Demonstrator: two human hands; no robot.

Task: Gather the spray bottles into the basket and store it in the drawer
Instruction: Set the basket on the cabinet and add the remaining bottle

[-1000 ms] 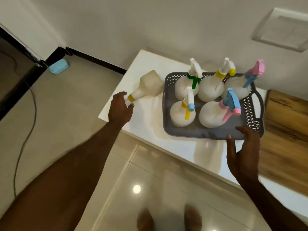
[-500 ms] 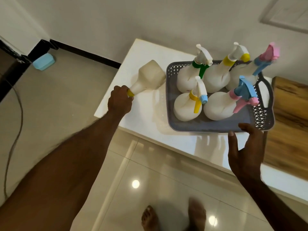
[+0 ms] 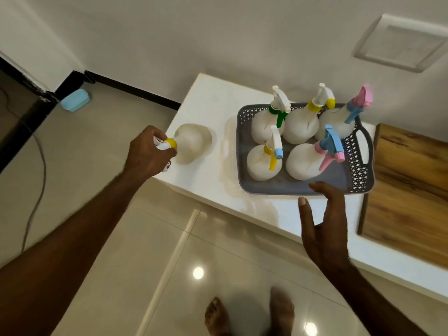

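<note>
The left hand (image 3: 148,151) was closed around the yellow-collared neck and trigger head of the sixth translucent white spray bottle (image 3: 191,144), which sat at the left end of the glossy white tabletop (image 3: 208,103), well apart from the grey perforated plastic basket (image 3: 358,166). Five similar bottles stood upright in the basket, leaving a free space in its near-right corner. The right hand (image 3: 322,221) was open, its fingertips at the basket's near rim, apparently bracing it. For a clean placement, the bottle should be carried upright by the neck, lifted clear over the rim and the near bottles' triggers, and lowered into the free corner while the basket was steadied.
</note>
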